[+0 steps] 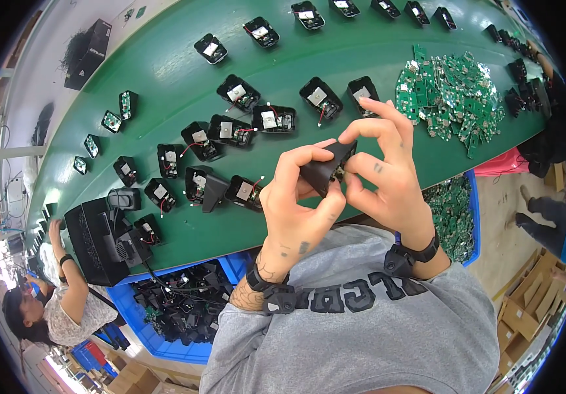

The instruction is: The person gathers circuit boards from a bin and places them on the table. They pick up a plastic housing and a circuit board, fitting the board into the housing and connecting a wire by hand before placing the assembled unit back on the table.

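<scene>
Close to my chest, above the near edge of the table, I hold a black plastic housing [319, 169] tilted on its side. My left hand [296, 203] grips it with the thumb below and the fingers over the top. The fingers of my right hand [388, 161] are pinched at its open side, where a bit of the inner parts shows; what lies between those fingertips is hidden. Beyond my hands, similar open housings [321, 98] stand on the green table [158, 72], with pale square pieces and red-and-black wires inside.
A heap of green circuit boards [450, 98] lies at the right. Below the table are a blue bin [125, 318] of black parts and another blue bin [475, 223] of boards. A large black device [92, 243] sits at the left, near another person [76, 308]. Cardboard boxes [526, 308] stand at the lower right.
</scene>
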